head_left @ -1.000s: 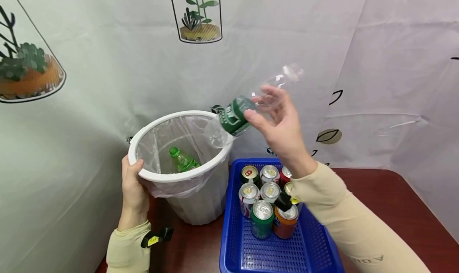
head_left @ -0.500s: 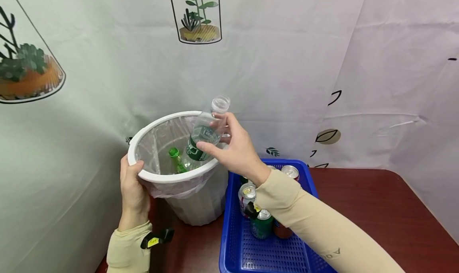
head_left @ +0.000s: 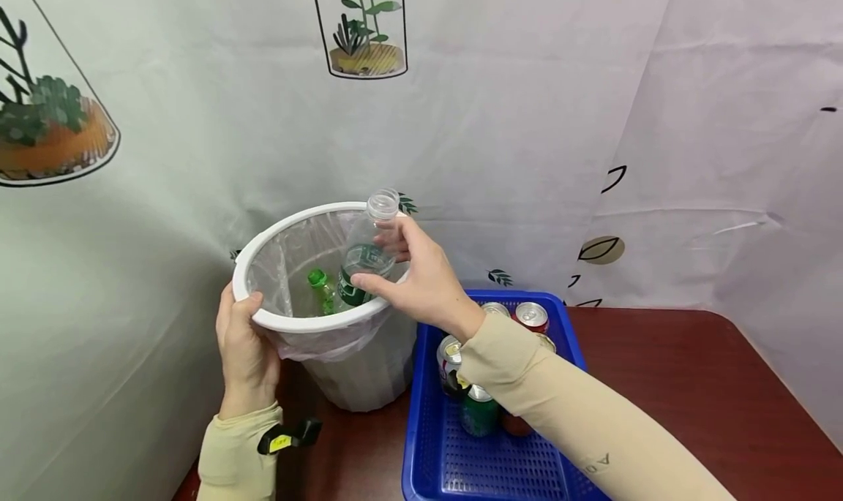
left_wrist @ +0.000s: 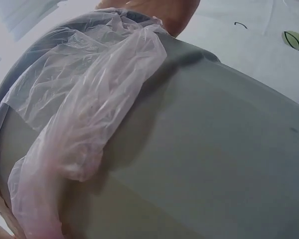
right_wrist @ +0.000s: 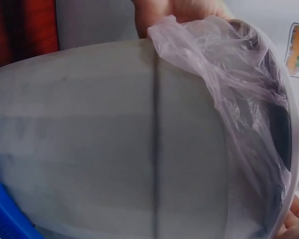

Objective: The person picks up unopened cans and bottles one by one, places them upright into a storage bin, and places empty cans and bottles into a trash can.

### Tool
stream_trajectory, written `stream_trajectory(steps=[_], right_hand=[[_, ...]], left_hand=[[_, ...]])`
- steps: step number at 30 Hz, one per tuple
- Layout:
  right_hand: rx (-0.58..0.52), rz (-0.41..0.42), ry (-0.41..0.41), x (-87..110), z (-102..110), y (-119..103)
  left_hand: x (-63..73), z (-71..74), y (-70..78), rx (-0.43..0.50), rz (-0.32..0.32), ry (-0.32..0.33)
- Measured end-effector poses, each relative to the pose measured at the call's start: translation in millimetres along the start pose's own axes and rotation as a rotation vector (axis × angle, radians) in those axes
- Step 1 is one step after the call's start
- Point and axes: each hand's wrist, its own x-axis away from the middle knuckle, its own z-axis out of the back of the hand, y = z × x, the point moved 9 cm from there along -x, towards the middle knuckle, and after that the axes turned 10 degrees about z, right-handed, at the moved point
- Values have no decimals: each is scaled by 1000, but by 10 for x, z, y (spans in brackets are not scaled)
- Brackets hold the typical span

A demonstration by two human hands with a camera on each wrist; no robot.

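In the head view, my left hand (head_left: 244,351) grips the white rim of a trash can (head_left: 358,380), thumb over the edge and fingers outside. A thin clear bag (left_wrist: 74,124) lines the can and folds over its rim. Inside lies a green bottle (head_left: 323,289). My right hand (head_left: 421,274) holds a clear plastic bottle (head_left: 369,249) with a green label, thumb in front and fingers behind. That bottle stands slightly tilted inside the can's mouth, its neck above the rim and its base hidden by the can's near wall.
A blue plastic basket (head_left: 500,472) with several drink cans (head_left: 479,413) stands right of the trash can, partly covered by my right forearm. Both rest on a dark red table (head_left: 672,369). A printed white cloth (head_left: 514,121) hangs behind.
My right hand has carried the clear bottle left and down from beyond the can's right rim into its mouth, turning it more upright. My left hand stays on the rim.
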Motion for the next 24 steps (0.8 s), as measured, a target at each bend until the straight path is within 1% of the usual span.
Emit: stream_trajectory(steps=[3,6,11,15,18,24], right_hand=[[12,-12,-32,-8,-49,13],[-11,-17,-51,-13,-74,17],[-88,7,-29,16,-22,34],[-93,18,-2,77,86,76],[-80,10,8,145,192,131],[-29,-22,16,377,474,289]], left_hand=[[-4,37,8,13,-7,10],[-12,70,24,20,-22,16],[-44,128,55,34,-38,23],[-80,180,67,46,-30,36],[-111,221,78,54,-28,49],[-180,313,111,72,-45,71]])
